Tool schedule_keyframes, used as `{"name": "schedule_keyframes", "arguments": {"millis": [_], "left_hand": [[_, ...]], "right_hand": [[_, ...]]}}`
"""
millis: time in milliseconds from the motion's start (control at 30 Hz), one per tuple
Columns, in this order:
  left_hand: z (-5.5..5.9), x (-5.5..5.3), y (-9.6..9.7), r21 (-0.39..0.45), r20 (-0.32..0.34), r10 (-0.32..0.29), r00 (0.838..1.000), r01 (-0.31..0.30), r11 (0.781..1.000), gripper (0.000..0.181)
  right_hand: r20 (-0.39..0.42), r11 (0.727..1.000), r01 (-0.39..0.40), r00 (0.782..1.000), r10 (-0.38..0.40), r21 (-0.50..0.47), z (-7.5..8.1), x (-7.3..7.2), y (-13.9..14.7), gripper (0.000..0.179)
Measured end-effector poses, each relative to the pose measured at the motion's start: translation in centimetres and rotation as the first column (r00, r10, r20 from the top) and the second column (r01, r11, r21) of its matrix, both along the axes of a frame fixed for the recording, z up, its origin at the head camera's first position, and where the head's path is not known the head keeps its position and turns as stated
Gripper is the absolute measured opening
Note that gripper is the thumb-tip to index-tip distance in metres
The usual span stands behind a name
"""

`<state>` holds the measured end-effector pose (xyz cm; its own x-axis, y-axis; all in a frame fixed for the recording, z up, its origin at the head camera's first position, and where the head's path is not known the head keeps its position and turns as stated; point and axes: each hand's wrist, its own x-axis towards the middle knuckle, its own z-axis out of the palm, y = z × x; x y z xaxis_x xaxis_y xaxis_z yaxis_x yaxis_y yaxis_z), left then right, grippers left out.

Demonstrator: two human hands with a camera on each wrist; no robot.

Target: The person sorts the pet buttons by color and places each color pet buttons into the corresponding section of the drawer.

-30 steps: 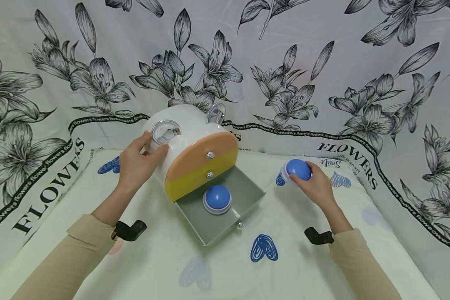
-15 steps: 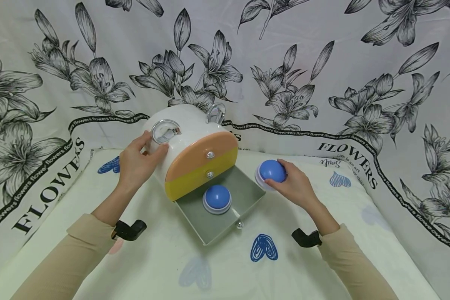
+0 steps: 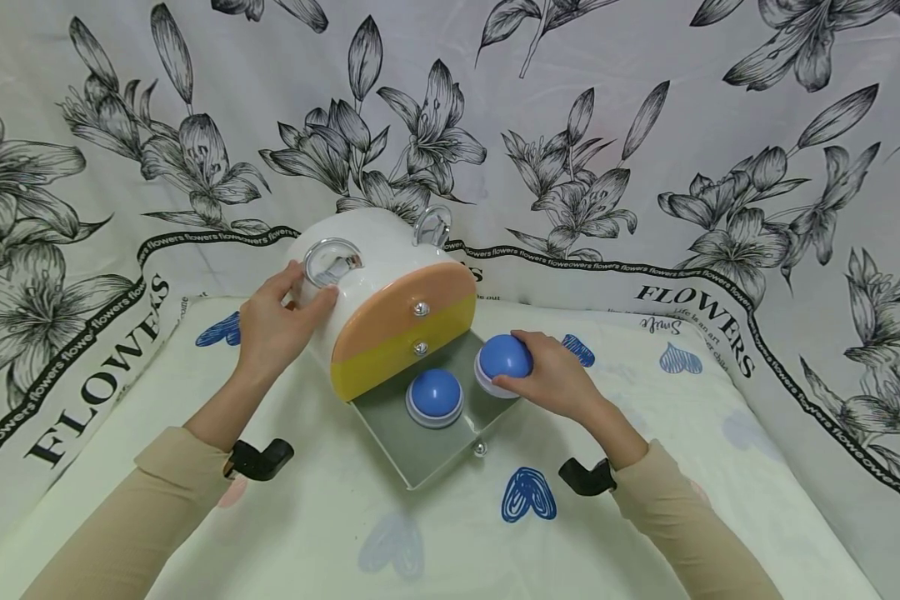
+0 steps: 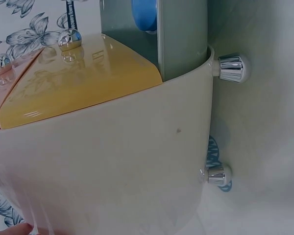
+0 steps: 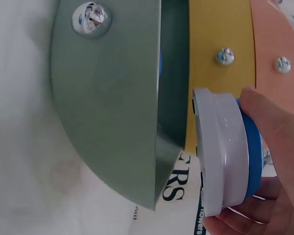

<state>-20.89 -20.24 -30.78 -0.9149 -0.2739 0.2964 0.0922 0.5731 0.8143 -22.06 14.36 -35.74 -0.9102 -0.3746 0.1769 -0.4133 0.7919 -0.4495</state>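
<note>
A white rounded drawer cabinet (image 3: 378, 237) has an orange and a yellow drawer front, both closed. Its green bottom drawer (image 3: 412, 457) is pulled out and holds one blue-domed round button (image 3: 435, 393) with a pale base. My left hand (image 3: 277, 321) rests on the cabinet's left side, thumb and fingers spread beside a clear-silver ear-like handle (image 3: 332, 264). My right hand (image 3: 562, 377) pinches a second blue-domed button (image 3: 505, 357) over the drawer's right side. In the right wrist view, this button's white base (image 5: 223, 152) is tilted on edge, near the yellow front.
Another ear-like handle (image 3: 432, 227) stands on the cabinet's top right. Silver feet (image 4: 232, 67) stick out from its underside. A heart-patterned cloth (image 3: 307, 533) lies beneath, and a flower-printed curtain (image 3: 570, 50) hangs behind.
My right hand has carried its button leftward, from the cloth at the right to above the drawer. The left hand, cabinet and other button have stayed put.
</note>
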Motion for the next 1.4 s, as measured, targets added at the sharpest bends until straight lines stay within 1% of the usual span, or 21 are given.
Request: {"name": "schedule_keyframes", "arguments": {"millis": [133,400,633,867,967,1233,1400], "left_hand": [[0.0,0.1,0.0,0.0,-0.007,-0.002,1.0,0.002,1.0,0.069],[0.1,0.1,0.0,-0.002,0.001,0.001,1.0,-0.001,1.0,0.068],[0.2,0.3,0.1,-0.008,0.002,-0.001,1.0,0.001,1.0,0.069],[0.2,0.3,0.1,-0.003,-0.005,-0.004,1.0,0.004,1.0,0.068],[0.1,0.3,0.1,0.001,-0.008,-0.006,1.0,0.006,1.0,0.068],[0.1,0.2,0.1,-0.003,-0.009,-0.004,1.0,0.004,1.0,0.067],[0.1,0.2,0.1,-0.001,-0.008,-0.004,1.0,0.004,1.0,0.067]], "right_hand": [[-0.019,0.999,-0.032,0.999,0.033,0.03,-0.1,0.1,-0.8,0.074],[-0.044,0.989,-0.075,0.996,0.081,0.129,-0.3,0.4,-2.0,0.076],[-0.049,0.969,-0.09,0.993,0.104,0.232,-0.8,0.4,-2.7,0.076],[-0.037,0.947,-0.104,0.992,0.12,0.304,-1.3,0.1,-3.4,0.072],[-0.022,0.944,-0.11,0.992,0.123,0.312,-1.8,0.0,-3.5,0.072],[-0.002,0.945,-0.14,0.989,0.147,0.295,-3.0,-0.1,-3.7,0.072],[0.013,0.951,-0.162,0.986,0.164,0.265,-3.4,-0.2,-3.8,0.071]]}}
